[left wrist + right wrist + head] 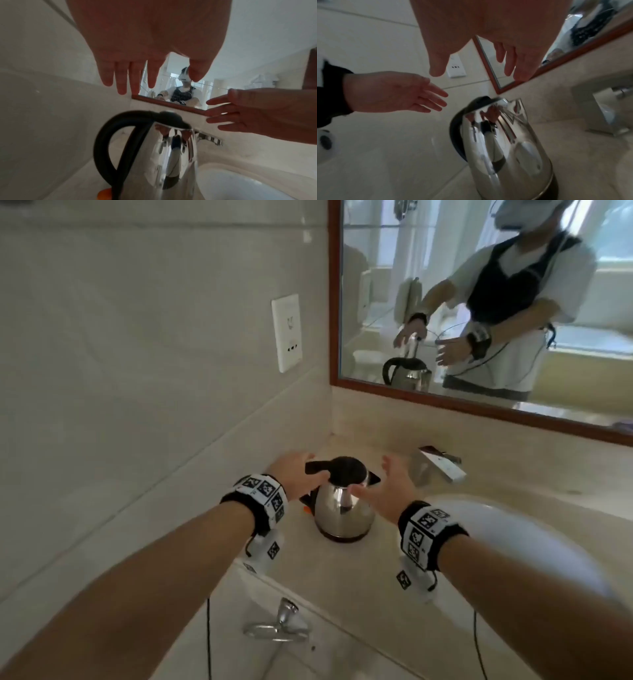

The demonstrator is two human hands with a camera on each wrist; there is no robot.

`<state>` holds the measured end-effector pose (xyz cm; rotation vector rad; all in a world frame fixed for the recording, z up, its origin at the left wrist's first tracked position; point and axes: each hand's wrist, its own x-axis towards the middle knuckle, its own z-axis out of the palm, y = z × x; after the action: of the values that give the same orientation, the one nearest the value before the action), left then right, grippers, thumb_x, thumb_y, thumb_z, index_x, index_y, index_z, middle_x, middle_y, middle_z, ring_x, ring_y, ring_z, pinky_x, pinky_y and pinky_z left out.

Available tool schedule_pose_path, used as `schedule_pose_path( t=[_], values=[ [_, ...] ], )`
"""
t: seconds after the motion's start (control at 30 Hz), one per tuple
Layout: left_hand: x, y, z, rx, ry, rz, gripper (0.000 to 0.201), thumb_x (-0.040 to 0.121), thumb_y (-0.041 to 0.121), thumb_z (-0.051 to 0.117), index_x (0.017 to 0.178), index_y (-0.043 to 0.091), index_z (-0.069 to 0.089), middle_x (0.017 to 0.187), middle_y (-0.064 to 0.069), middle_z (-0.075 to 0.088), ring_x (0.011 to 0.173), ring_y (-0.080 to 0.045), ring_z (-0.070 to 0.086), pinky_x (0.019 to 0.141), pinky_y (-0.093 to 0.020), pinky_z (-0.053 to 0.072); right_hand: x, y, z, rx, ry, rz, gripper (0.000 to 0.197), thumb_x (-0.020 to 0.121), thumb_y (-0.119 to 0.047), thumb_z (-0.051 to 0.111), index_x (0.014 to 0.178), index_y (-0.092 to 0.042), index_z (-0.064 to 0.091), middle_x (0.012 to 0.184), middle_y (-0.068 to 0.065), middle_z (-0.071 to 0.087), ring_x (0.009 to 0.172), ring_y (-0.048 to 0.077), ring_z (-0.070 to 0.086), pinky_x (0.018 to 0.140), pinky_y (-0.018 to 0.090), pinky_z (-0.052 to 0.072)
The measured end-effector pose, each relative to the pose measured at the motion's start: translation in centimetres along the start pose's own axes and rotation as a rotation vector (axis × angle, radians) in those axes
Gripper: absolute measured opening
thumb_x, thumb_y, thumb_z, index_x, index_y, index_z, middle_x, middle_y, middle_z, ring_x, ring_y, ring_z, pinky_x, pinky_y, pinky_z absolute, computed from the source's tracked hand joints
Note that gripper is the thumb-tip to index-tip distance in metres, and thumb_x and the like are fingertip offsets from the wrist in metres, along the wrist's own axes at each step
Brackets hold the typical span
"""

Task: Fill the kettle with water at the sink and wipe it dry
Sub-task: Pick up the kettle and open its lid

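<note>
A shiny steel kettle with a black lid and a black handle stands on its black base on the beige counter, left of the sink. My left hand hovers open over the handle side, fingers straight. Over the spout side my right hand is also open. In the left wrist view the left hand is spread above the kettle without touching it, and the right hand reaches in from the right. The right wrist view shows the right hand above the kettle and the left hand beside it.
The white sink basin lies to the right of the kettle. Behind it a chrome box stands on the counter. A wall socket is on the left wall, a wood-framed mirror at the back. A chrome towel ring hangs below the counter edge.
</note>
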<state>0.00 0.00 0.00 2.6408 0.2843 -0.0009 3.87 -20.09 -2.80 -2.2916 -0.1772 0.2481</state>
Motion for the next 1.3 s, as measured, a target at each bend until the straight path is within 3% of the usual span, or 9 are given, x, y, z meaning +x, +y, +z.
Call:
schedule_pose_path(
  t=[0.07, 0.13, 0.23, 0.4, 0.57, 0.83, 1.07, 1.2, 1.3],
  values=[
    [2.6, -0.1, 0.8, 0.005, -0.067, 0.000, 0.071, 0.087, 0.056, 0.057, 0.144, 0.017, 0.041, 0.146, -0.005, 0.046, 0.133, -0.024, 0.045, 0.109, -0.041, 0.039, 2.1, -0.3, 1.2, -0.039, 0.024, 0.037, 0.123, 0.043, -0.073, 0.073, 0.146, -0.032, 0.019, 0.152, -0.001, 0.036, 0.133, 0.024, 0.045, 0.106, 0.045, 0.044],
    [4.7, 0.3, 1.7, 0.023, -0.160, -0.020, 0.077, 0.086, 0.062, 0.055, 0.146, 0.018, 0.038, 0.148, -0.006, 0.045, 0.133, -0.026, 0.045, 0.109, -0.042, 0.039, 3.0, -0.3, 1.8, -0.024, -0.019, 0.088, 0.120, 0.054, -0.057, 0.083, 0.149, -0.026, 0.017, 0.152, 0.003, 0.035, 0.134, 0.025, 0.043, 0.108, 0.041, 0.041],
    [7.9, 0.6, 3.2, 0.068, -0.283, -0.031, 0.081, 0.079, 0.074, 0.050, 0.138, 0.020, 0.046, 0.134, -0.006, 0.058, 0.116, -0.027, 0.057, 0.098, -0.041, 0.048, 5.1, 0.6, 3.0, 0.057, -0.059, 0.125, 0.116, 0.062, -0.033, 0.089, 0.151, -0.016, 0.017, 0.149, 0.006, 0.038, 0.134, 0.024, 0.042, 0.108, 0.035, 0.037],
    [10.0, 1.0, 5.1, 0.188, -0.278, -0.054, 0.081, 0.068, 0.084, 0.048, 0.117, 0.020, 0.056, 0.108, -0.002, 0.064, 0.088, -0.023, 0.059, 0.074, -0.033, 0.048, 6.3, 2.0, 4.8, 0.123, -0.075, 0.140, 0.117, 0.037, -0.046, 0.088, 0.138, -0.025, 0.033, 0.128, -0.002, 0.055, 0.118, 0.019, 0.055, 0.103, 0.042, 0.047],
    [10.6, 0.8, 6.3, 0.210, -0.240, -0.090, 0.078, 0.061, 0.080, 0.042, 0.107, 0.021, 0.061, 0.093, 0.000, 0.065, 0.085, -0.025, 0.063, 0.086, -0.045, 0.052, 6.5, 2.9, 5.2, 0.159, -0.068, 0.112, 0.113, 0.033, -0.052, 0.083, 0.134, -0.028, 0.037, 0.123, -0.005, 0.058, 0.113, 0.017, 0.057, 0.099, 0.043, 0.050],
    [9.8, 1.6, 5.3, 0.257, -0.244, -0.085, 0.067, 0.070, 0.076, 0.043, 0.103, 0.021, 0.063, 0.091, -0.001, 0.066, 0.084, -0.024, 0.063, 0.085, -0.039, 0.051, 6.4, 3.0, 5.2, 0.194, -0.067, 0.081, 0.108, 0.033, -0.050, 0.085, 0.130, -0.030, 0.039, 0.117, -0.008, 0.060, 0.109, 0.014, 0.060, 0.096, 0.042, 0.052],
    [10.1, -0.4, 2.2, -0.279, -0.397, -0.110, 0.056, 0.091, 0.057, 0.042, 0.101, 0.009, 0.069, 0.103, -0.011, 0.069, 0.093, -0.025, 0.063, 0.087, -0.036, 0.046, 6.1, 2.8, 4.9, 0.173, -0.055, 0.057, 0.101, 0.037, -0.048, 0.086, 0.127, -0.033, 0.041, 0.112, -0.013, 0.059, 0.101, 0.010, 0.060, 0.091, 0.039, 0.055],
    [10.2, -2.9, 0.4, -0.389, -0.548, -0.189, 0.078, 0.068, 0.081, 0.037, 0.116, 0.025, 0.061, 0.120, -0.006, 0.064, 0.109, -0.023, 0.059, 0.107, -0.039, 0.036, 6.2, 3.0, 4.8, 0.172, -0.060, 0.048, 0.100, 0.039, -0.047, 0.086, 0.127, -0.034, 0.042, 0.111, -0.016, 0.059, 0.099, 0.007, 0.059, 0.091, 0.038, 0.055],
    [10.4, -3.3, 0.3, -0.390, -0.591, -0.205, 0.062, 0.084, 0.075, 0.036, 0.114, 0.026, 0.059, 0.115, -0.003, 0.064, 0.108, -0.021, 0.060, 0.099, -0.031, 0.037, 6.3, 3.0, 4.8, 0.166, -0.068, 0.037, 0.100, 0.042, -0.044, 0.088, 0.129, -0.032, 0.042, 0.112, -0.015, 0.058, 0.100, 0.006, 0.059, 0.091, 0.036, 0.054]
  ],
)
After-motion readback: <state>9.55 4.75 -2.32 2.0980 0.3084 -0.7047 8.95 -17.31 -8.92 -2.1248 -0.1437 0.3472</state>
